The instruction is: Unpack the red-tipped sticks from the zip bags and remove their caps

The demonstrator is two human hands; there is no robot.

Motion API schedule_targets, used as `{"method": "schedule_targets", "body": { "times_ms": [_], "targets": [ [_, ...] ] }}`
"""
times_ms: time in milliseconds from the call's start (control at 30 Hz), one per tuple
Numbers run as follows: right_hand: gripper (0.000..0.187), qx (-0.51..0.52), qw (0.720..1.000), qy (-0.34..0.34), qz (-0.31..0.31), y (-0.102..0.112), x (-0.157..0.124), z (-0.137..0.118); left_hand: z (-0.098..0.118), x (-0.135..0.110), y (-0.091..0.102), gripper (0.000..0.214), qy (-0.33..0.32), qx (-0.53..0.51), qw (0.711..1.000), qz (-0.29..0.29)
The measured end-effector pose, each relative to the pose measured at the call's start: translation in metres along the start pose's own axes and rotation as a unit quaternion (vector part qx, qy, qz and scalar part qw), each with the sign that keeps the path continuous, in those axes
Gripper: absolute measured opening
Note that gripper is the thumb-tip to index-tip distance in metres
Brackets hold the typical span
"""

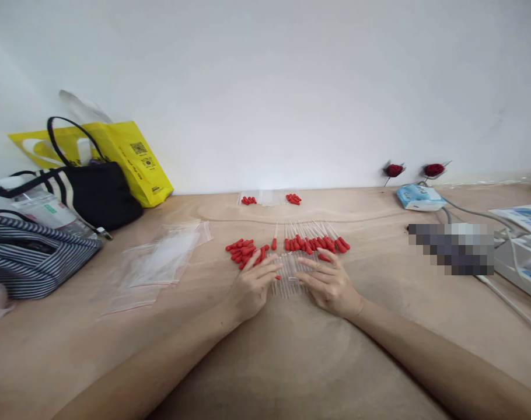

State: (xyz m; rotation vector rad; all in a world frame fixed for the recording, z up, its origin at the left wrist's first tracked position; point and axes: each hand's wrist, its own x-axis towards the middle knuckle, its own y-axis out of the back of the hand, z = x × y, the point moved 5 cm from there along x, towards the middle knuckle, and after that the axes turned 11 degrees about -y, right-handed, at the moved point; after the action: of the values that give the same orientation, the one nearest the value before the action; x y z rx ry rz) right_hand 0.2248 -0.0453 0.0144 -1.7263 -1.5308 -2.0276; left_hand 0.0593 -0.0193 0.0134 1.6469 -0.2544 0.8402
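Near the middle of the table, my left hand [253, 286] is closed, with a red rubber bulb [278, 277] showing at its fingertips. Facing it, my right hand [329, 283] has its fingers pinched around what looks like a thin clear tube, mostly hidden by the fingers. Between and below both hands lies a row of clear tubes [287, 289]. Loose red bulbs [243, 252] are heaped just beyond my left hand. Past my right hand, clear droppers with red bulbs [311, 242] lie side by side, bulbs toward me.
Clear zip bags [160, 262] lie at left, beside a striped pouch [42, 251], a black bag [103, 192] and a yellow bag [138, 157]. Small bags with red bulbs [272, 198] lie by the wall. Right: a tissue pack [420, 198], cables, two dark red flowers [434, 170] and a blurred patch.
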Motion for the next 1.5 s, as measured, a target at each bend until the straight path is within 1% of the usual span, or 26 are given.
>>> {"method": "schedule_targets", "body": {
  "times_ms": [100, 167, 233, 333, 433, 567, 633, 700, 767, 833, 967, 1067, 1233, 1367, 1433, 1500],
  "targets": [
    [0.025, -0.039, 0.996, -0.077, 0.018, 0.008, -0.006, 0.019, -0.009, -0.007, 0.009, 0.019, 0.036, 0.009, 0.998, 0.046],
    [0.027, -0.071, 0.990, -0.120, 0.014, 0.008, -0.009, 0.028, -0.011, -0.010, 0.013, 0.019, 0.059, 0.016, 0.995, 0.074],
    [0.031, -0.085, 0.986, -0.145, -0.010, 0.004, -0.011, 0.032, -0.014, -0.011, 0.016, 0.021, 0.093, 0.028, 0.990, 0.100],
    [0.038, -0.070, 0.982, -0.167, -0.053, -0.006, -0.011, 0.034, -0.023, -0.012, 0.022, 0.027, 0.144, 0.058, 0.979, 0.130],
    [0.036, -0.042, 0.979, -0.189, -0.064, -0.010, -0.011, 0.035, -0.041, -0.015, 0.031, 0.028, 0.208, 0.083, 0.965, 0.136],
    [0.019, -0.006, 0.976, -0.218, -0.018, -0.006, -0.009, 0.038, -0.067, -0.024, 0.036, 0.028, 0.310, 0.026, 0.943, 0.115],
    [0.017, -0.002, 0.976, -0.217, 0.006, -0.004, -0.007, 0.039, -0.076, -0.027, 0.035, 0.026, 0.344, 0.001, 0.933, 0.109],
    [0.017, -0.006, 0.978, -0.208, 0.021, -0.004, -0.006, 0.038, -0.082, -0.030, 0.035, 0.021, 0.359, 0.005, 0.928, 0.101],
    [0.018, -0.020, 0.980, -0.196, 0.020, -0.006, -0.005, 0.035, -0.087, -0.032, 0.034, 0.019, 0.366, 0.019, 0.926, 0.090],
    [0.020, -0.044, 0.982, -0.183, 0.002, -0.009, -0.003, 0.031, -0.091, -0.034, 0.033, 0.018, 0.372, 0.022, 0.925, 0.074],
    [0.022, -0.090, 0.981, -0.168, -0.038, -0.013, 0.000, 0.022, -0.094, -0.037, 0.029, 0.020, 0.368, -0.013, 0.928, 0.048],
    [0.024, -0.110, 0.977, -0.169, -0.065, -0.016, 0.001, 0.017, -0.093, -0.038, 0.029, 0.023, 0.374, -0.024, 0.926, 0.054],
    [0.029, -0.122, 0.974, -0.164, -0.098, -0.019, 0.001, 0.013, -0.095, -0.040, 0.032, 0.028, 0.391, -0.001, 0.918, 0.070],
    [0.038, -0.107, 0.975, -0.162, -0.105, -0.017, 0.002, 0.011, -0.099, -0.044, 0.032, 0.031, 0.413, -0.026, 0.907, 0.074],
    [0.039, -0.093, 0.976, -0.169, -0.102, -0.014, 0.002, 0.012, -0.101, -0.046, 0.033, 0.031, 0.422, -0.026, 0.903, 0.081],
    [0.036, -0.080, 0.975, -0.184, -0.090, -0.011, 0.002, 0.015, -0.101, -0.044, 0.037, 0.031, 0.415, 0.003, 0.905, 0.090]
  ]
}}
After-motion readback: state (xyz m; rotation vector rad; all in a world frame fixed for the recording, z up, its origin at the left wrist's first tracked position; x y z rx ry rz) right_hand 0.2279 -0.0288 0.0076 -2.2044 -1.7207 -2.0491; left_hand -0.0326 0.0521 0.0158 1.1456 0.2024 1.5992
